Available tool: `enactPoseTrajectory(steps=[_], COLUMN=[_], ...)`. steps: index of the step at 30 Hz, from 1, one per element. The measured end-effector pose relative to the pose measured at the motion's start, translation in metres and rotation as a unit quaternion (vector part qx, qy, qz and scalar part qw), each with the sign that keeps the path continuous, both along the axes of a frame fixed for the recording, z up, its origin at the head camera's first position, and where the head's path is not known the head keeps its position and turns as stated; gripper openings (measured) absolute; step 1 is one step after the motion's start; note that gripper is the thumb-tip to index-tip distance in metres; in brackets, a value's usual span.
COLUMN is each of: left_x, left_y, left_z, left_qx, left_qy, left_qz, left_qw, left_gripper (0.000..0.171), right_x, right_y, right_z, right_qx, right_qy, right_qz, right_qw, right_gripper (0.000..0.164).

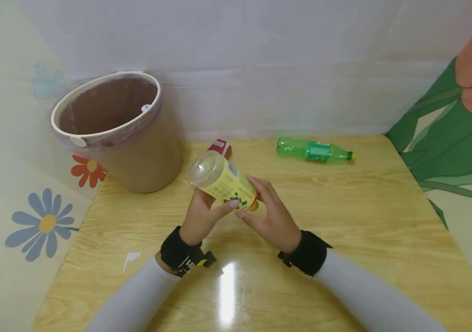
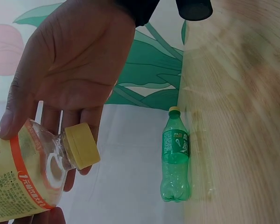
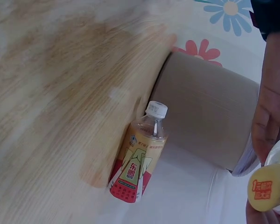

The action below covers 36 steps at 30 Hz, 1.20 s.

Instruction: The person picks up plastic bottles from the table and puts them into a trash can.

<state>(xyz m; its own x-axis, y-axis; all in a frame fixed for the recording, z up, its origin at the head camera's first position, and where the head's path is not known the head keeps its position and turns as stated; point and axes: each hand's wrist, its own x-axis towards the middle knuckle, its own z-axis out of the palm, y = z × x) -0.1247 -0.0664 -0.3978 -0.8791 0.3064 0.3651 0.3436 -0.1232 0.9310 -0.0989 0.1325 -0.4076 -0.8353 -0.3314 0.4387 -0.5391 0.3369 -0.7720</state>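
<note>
Both hands hold a clear plastic bottle (image 1: 229, 184) with a yellow label and an orange band, tilted above the table. Its base points up and to the left, its yellow cap (image 2: 82, 145) down and to the right. My left hand (image 1: 202, 216) grips the label from below, thumb lying along it. At the capped end, my right hand (image 1: 275, 216) holds the bottle between thumb and fingers. In the left wrist view the right thumb presses the label by the orange band, with other fingers behind the neck. The cap is on the bottle.
A brown bin (image 1: 144, 157) with a white rim and clear liner stands at the back left. Beside it lies a red-and-tan drink bottle (image 3: 137, 158) with a white cap. A green bottle (image 1: 316, 150) lies at the back right. A white scrap (image 1: 132, 256) lies on the table's left.
</note>
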Motion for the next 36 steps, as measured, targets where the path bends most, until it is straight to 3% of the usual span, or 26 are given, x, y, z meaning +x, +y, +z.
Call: enactPoseTrajectory(steps=[10,18,22,29,33,36], left_x=[0.003,0.0,-0.007,-0.022,-0.028,-0.033], left_y=[-0.002,-0.017,-0.036,-0.085,-0.116,-0.139], left_z=[-0.001,0.012,0.031,0.083,0.113,0.131], left_qx=[0.009,0.003,0.027,0.126,0.197,0.226], left_qy=[0.0,0.014,0.045,0.082,0.111,0.135], left_qz=[-0.004,0.02,0.057,0.104,0.149,0.191], left_qw=[1.0,0.9997,0.997,0.9831,0.9626,0.9456], left_gripper=[0.077,0.069,0.064,0.063,0.061,0.065], right_x=[0.002,-0.01,-0.028,-0.081,-0.109,-0.12], right_y=[0.0,0.006,0.022,0.081,0.124,0.151], right_z=[-0.001,0.005,0.002,-0.016,-0.027,-0.034], right_qx=[0.005,0.053,0.105,0.19,0.235,0.269], right_qy=[0.001,0.024,0.041,0.019,-0.015,-0.051], right_qz=[0.014,0.027,0.002,-0.091,-0.157,-0.184], right_qw=[1.0,0.998,0.994,0.977,0.959,0.944], right_gripper=[0.086,0.09,0.086,0.071,0.07,0.077])
